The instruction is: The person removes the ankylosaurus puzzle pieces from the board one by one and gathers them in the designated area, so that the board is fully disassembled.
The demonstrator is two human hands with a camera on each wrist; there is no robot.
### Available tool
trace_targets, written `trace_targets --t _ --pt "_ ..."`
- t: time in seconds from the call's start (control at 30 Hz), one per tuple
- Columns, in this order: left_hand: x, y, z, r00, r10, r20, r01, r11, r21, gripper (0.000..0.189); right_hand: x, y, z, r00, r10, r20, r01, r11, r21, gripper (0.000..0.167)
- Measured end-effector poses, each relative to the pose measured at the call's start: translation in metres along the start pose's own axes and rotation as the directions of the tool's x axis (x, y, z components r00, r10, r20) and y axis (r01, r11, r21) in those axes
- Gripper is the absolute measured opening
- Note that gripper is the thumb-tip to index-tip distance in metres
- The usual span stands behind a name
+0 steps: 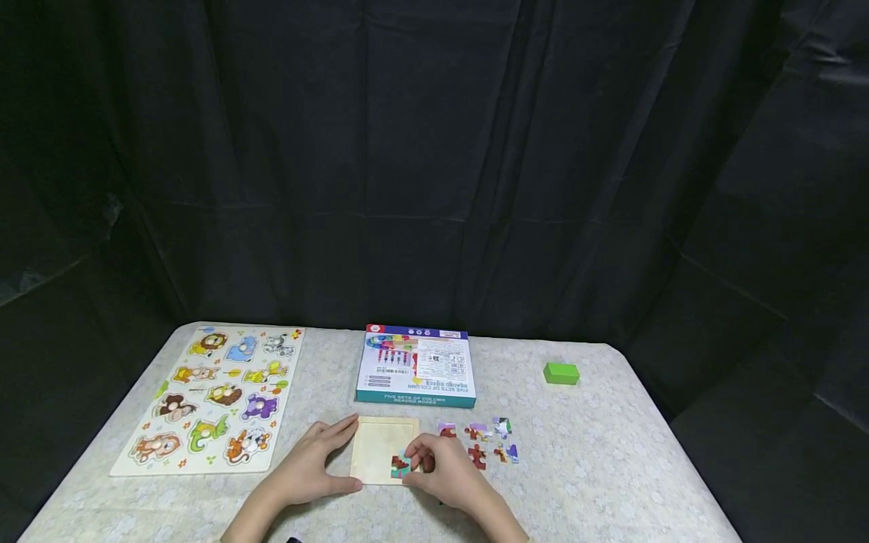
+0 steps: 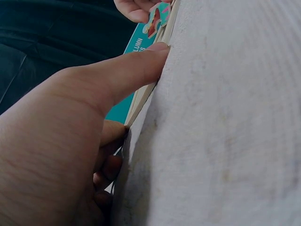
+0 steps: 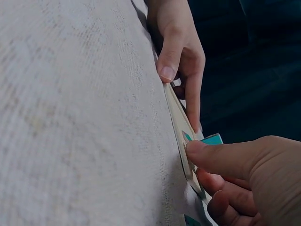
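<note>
A shallow square wooden puzzle tray (image 1: 376, 446) lies on the table in front of the person. The left hand (image 1: 308, 460) holds it by its left side, thumb at the near corner and forefinger at the far corner. In the right hand (image 1: 451, 469), thumb and fingers pinch a teal and red jigsaw piece (image 1: 399, 466) over the tray's near right corner. The left wrist view shows this piece (image 2: 154, 22) tilted above the rim; fingers hide part of it. Several loose jigsaw pieces (image 1: 478, 456) lie to the right of the tray, partly behind the right hand.
Behind the tray lies a flat boxed set (image 1: 416, 369) with a teal side. An animal peg puzzle board (image 1: 210, 400) occupies the left of the table (image 1: 597, 460). A green block (image 1: 561, 373) sits at the back right. Black curtain (image 1: 434, 166) hangs behind.
</note>
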State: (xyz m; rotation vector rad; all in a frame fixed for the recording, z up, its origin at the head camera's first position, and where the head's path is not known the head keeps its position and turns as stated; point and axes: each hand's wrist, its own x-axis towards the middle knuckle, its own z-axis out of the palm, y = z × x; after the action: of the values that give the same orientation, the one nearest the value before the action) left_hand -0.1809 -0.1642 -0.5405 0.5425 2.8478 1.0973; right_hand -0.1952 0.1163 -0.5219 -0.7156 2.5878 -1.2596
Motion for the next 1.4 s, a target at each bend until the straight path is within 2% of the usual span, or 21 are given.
trace_targets --t 0.47,0.67,0.77,0.93,1.07,1.23,1.4 --pt "0.0 0.0 0.004 1.0 0.004 -0.004 -0.004 1.0 0.004 0.102 -0.003 0.001 -0.011 0.999 -0.034 -0.026 0.033 0.997 -0.064 0.018" --pt "-0.001 0.0 0.006 1.0 0.008 -0.005 -0.008 1.0 0.011 0.103 -0.011 -0.003 -0.03 0.993 -0.065 -0.098 0.054 0.992 -0.118 0.02" --pt "-0.001 0.0 0.007 1.0 0.001 -0.001 -0.001 1.0 0.009 0.103 -0.018 -0.003 -0.044 0.987 -0.054 -0.15 0.031 0.989 -0.147 0.021" --pt "0.0 0.001 0.006 1.0 -0.007 0.007 0.007 1.0 0.004 0.103 -0.036 0.007 -0.071 0.966 0.005 -0.258 -0.051 0.984 -0.171 0.02" --pt "0.0 0.001 0.004 1.0 -0.014 0.006 0.014 1.0 -0.001 0.103 -0.053 0.022 -0.09 0.938 0.046 -0.344 -0.11 0.98 -0.167 0.022" --pt "0.0 -0.001 0.002 1.0 -0.015 -0.001 0.015 1.0 0.013 0.104 -0.075 0.039 -0.107 0.913 0.015 -0.407 -0.109 0.972 -0.208 0.023" --pt "0.001 -0.002 0.001 1.0 -0.013 -0.001 0.013 1.0 0.009 0.104 -0.094 0.054 -0.115 0.894 -0.019 -0.448 -0.099 0.966 -0.238 0.025"
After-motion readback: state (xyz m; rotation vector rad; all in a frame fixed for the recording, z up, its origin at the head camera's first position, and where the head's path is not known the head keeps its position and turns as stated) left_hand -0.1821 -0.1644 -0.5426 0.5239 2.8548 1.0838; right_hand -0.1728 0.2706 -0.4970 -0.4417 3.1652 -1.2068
